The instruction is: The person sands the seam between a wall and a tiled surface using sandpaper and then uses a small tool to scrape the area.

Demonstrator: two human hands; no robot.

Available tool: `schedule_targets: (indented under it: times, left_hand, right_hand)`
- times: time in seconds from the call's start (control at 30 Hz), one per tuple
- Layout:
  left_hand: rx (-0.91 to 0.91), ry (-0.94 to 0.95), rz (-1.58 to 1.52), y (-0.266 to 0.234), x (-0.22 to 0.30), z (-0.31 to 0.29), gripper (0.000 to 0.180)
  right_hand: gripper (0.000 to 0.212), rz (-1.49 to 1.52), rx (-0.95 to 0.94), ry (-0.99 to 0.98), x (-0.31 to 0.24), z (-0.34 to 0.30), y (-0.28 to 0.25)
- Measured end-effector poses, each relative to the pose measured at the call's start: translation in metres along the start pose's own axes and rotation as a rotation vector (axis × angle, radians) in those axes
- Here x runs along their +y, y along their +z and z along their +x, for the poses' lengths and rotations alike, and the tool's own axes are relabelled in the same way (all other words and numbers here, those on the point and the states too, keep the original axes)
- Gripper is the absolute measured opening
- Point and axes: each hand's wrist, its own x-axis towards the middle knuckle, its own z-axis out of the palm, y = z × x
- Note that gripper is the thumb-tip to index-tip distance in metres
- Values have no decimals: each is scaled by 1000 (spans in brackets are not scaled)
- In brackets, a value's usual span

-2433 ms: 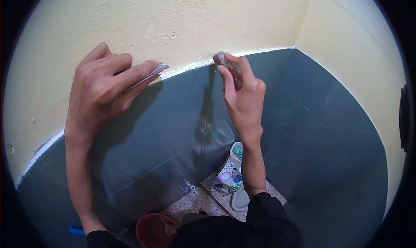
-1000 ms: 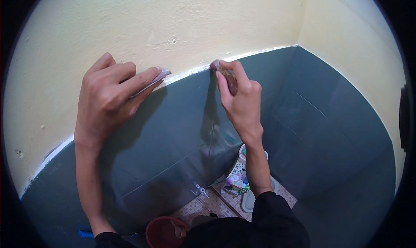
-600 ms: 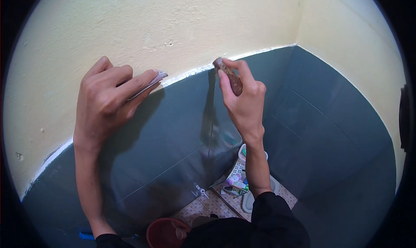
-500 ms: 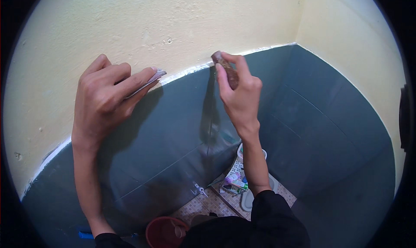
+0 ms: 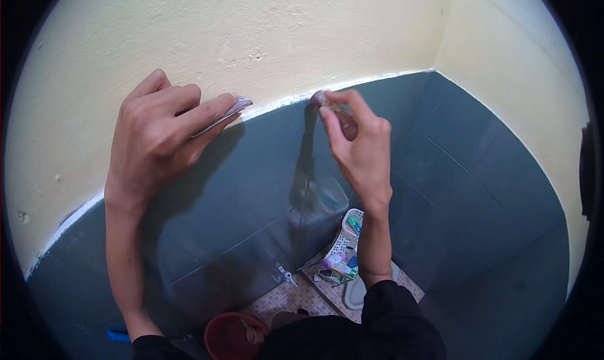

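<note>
Both arms raised: left hand pinched a flat scraper against the white seam; right hand gripped a small brownish tool at it.

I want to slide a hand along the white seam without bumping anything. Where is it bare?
The white seam is bare between the left hand and right hand, and from the right hand to the corner. Crowded: the floor below, with basket and red bucket.

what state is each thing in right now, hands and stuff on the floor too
left hand: pressing a thin flat tool to the white strip
right hand: gripping a small brown piece at the strip
red bucket: upright on floor
white basket: holds tubes
</note>
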Motion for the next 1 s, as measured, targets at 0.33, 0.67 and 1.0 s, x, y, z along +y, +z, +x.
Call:
schedule_targets:
  times: [0.33, 0.67, 1.0]
  left_hand:
    - [-1, 0, 0, 3, 3, 2, 22]
    - [8, 15, 4, 2, 2, 3, 23]
    - [15, 18, 17, 9, 0, 0, 24]
  right_hand:
    - [17, 20, 68, 95, -5, 1, -7]
    - [20, 83, 156, 100, -12, 0, -20]
    - [20, 99, 80, 83, 6, 3, 4]
